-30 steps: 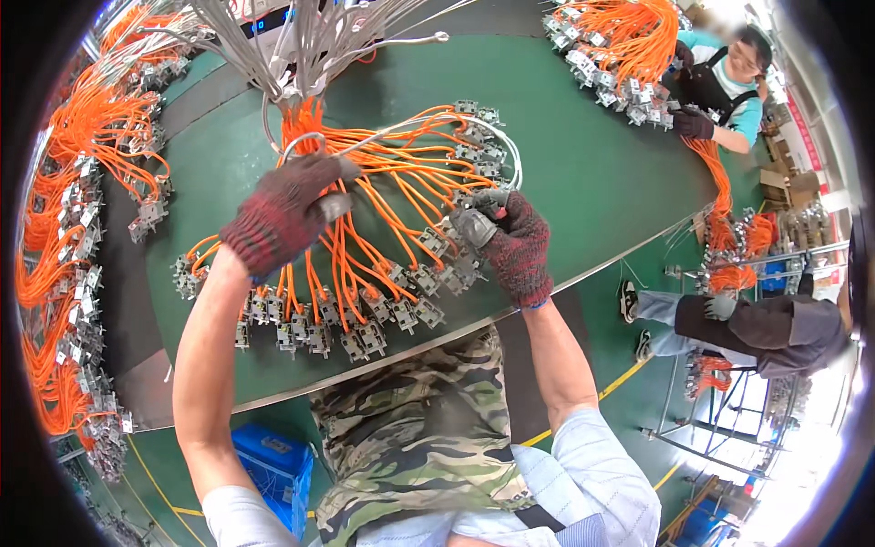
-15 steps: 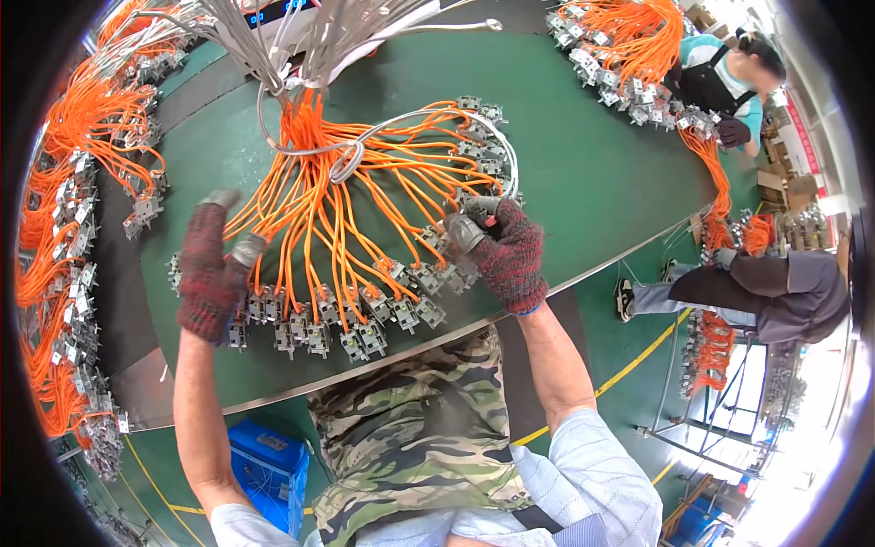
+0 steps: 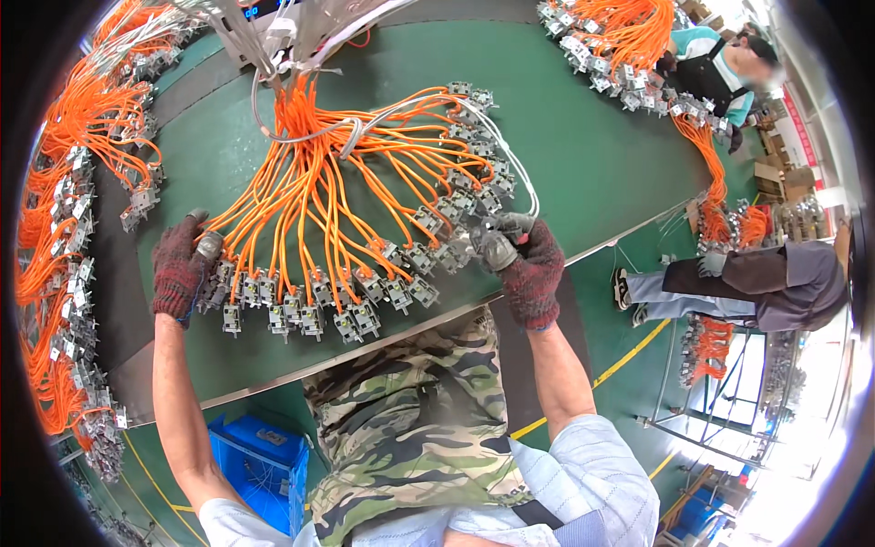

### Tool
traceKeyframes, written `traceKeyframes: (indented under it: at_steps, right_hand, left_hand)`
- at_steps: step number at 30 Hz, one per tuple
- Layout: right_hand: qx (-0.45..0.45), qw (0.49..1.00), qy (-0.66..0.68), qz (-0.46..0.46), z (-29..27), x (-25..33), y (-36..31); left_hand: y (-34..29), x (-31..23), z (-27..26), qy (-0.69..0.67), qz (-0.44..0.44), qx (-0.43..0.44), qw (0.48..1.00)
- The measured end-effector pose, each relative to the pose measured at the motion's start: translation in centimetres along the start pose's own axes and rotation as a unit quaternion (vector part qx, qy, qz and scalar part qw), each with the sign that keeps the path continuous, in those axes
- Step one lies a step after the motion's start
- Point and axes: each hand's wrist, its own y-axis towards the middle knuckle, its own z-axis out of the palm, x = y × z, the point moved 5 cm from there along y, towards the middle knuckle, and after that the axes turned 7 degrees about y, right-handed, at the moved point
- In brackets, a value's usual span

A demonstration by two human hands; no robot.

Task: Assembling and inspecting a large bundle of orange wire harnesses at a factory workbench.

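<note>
A fanned bundle of orange cables (image 3: pixel 305 182) lies on the green tabletop, grey metal connectors (image 3: pixel 360 319) at the cable ends forming an arc. My left hand (image 3: pixel 182 264), in a dark red knitted glove with grey fingertips, is closed around the connectors at the arc's left end, which it mostly hides. At the right end, my right hand (image 3: pixel 529 269), gloved alike, pinches the end of a looped white cable (image 3: pixel 508 150) beside the connectors. Its fingertips hide the exact grip. The white cable is looped around the orange bundle near its neck.
More orange cables with connectors hang along the left (image 3: pixel 68 237) and lie at the far right (image 3: pixel 629 46). Grey-white leads rise at the back. A blue bin (image 3: pixel 260 465) stands below the table edge. Two other people are at the right, one by a metal rack (image 3: pixel 720 392).
My left hand has moved left and down onto the leftmost connectors. My right hand has shifted slightly right and down, drawing the white cable with it. The bundle has moved slightly up.
</note>
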Motion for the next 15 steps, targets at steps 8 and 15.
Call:
traceKeyframes:
  at_steps: [8,15]
  right_hand:
    - [-0.016,0.999,-0.028,-0.042,-1.4,-2.7,-1.2]
    - [-0.002,0.993,-0.061,-0.105,-1.8,-2.8,-1.3]
  left_hand:
    - [-0.1,-0.3,0.3,0.006,-0.014,-0.013,1.000]
    - [-0.2,-0.3,0.2,0.023,-0.019,-0.012,0.999]
